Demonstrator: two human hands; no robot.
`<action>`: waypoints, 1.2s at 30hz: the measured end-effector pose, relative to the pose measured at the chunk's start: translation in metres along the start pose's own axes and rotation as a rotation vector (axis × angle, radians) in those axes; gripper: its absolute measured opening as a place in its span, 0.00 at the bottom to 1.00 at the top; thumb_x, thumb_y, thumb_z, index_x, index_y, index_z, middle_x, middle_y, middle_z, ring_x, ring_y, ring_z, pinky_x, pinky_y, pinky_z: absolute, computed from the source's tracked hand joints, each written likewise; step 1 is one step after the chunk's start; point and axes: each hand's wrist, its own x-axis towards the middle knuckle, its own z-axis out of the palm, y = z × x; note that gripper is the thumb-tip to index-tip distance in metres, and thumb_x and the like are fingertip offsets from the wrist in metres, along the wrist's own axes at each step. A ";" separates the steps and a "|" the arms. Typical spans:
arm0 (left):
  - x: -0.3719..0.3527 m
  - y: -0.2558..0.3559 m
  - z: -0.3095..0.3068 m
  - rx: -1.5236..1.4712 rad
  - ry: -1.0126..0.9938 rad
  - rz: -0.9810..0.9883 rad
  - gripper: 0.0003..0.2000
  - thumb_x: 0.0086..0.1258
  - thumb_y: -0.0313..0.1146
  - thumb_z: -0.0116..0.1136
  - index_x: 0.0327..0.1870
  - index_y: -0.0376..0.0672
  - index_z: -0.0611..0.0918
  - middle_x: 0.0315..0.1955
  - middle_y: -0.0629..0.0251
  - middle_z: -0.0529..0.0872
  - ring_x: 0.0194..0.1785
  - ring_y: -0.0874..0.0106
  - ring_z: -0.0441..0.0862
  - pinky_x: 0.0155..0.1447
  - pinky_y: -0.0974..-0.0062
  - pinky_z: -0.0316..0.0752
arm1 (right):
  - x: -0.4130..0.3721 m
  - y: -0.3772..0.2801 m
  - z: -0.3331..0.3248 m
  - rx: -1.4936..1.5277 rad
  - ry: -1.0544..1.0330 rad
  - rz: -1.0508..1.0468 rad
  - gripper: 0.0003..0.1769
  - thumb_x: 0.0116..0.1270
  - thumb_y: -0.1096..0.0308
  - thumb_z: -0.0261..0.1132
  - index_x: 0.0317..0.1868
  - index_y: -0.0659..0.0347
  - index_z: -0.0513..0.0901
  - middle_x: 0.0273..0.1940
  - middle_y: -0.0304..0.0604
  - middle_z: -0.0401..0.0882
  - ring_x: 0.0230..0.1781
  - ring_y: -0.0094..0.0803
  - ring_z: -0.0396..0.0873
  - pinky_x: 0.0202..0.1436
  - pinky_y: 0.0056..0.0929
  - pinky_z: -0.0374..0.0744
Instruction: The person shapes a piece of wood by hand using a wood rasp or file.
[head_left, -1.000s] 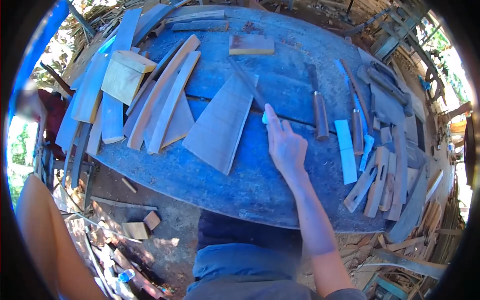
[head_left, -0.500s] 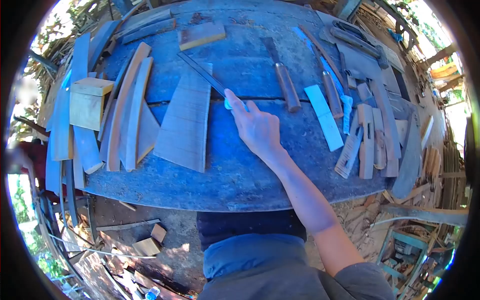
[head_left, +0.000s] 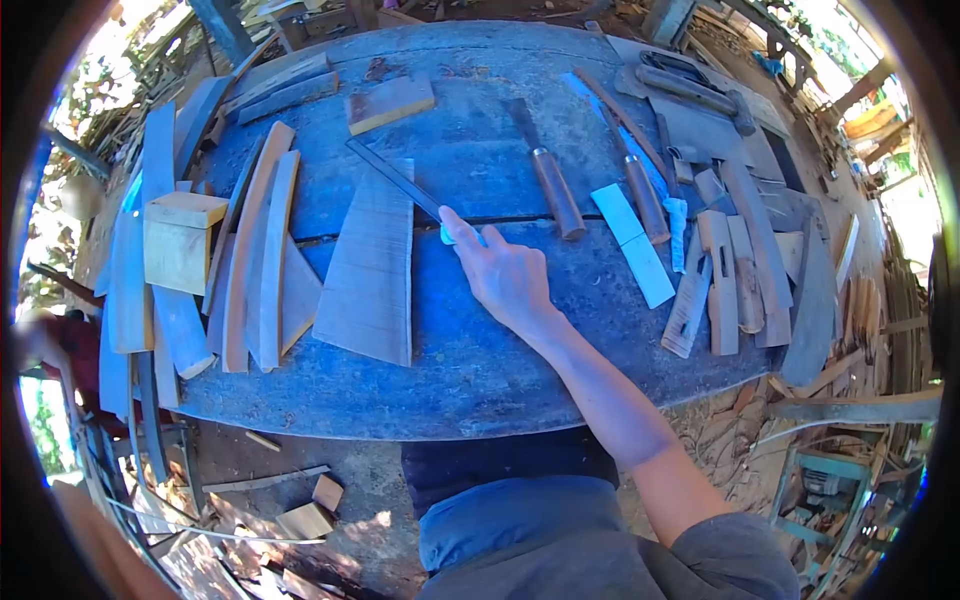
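Head view showed the right hand (head_left: 505,275) near frame centre, fingers extended onto a small pale piece (head_left: 449,238) at the lower end of a dark flat bar (head_left: 392,178) slanting to the upper left; whether it was pinched was unclear

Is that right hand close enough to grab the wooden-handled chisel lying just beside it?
Probably yes. The right hand rests on the tabletop, and the wooden-handled chisel lies just beyond it with only bare blue board between them; nothing covers it.
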 end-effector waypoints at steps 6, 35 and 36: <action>-0.007 0.021 -0.047 0.176 0.036 -0.015 0.42 0.68 0.46 0.67 0.77 0.35 0.58 0.75 0.46 0.61 0.77 0.57 0.60 0.76 0.63 0.59 | 0.000 0.002 0.001 0.184 0.089 0.060 0.26 0.75 0.61 0.60 0.72 0.45 0.71 0.30 0.43 0.81 0.17 0.37 0.82 0.17 0.36 0.77; -0.039 -0.038 0.071 0.472 0.359 -0.307 0.60 0.49 0.65 0.72 0.75 0.27 0.57 0.65 0.42 0.65 0.67 0.47 0.64 0.70 0.51 0.56 | -0.012 -0.059 -0.064 0.085 -0.613 -0.005 0.35 0.68 0.68 0.56 0.76 0.49 0.64 0.31 0.55 0.85 0.34 0.58 0.87 0.39 0.56 0.84; -0.033 -0.042 0.072 0.453 0.361 -0.305 0.60 0.51 0.65 0.71 0.75 0.28 0.56 0.65 0.42 0.65 0.68 0.47 0.63 0.71 0.50 0.55 | -0.001 -0.052 -0.054 0.089 -0.509 -0.008 0.33 0.69 0.68 0.55 0.76 0.49 0.65 0.32 0.56 0.85 0.35 0.59 0.86 0.40 0.56 0.84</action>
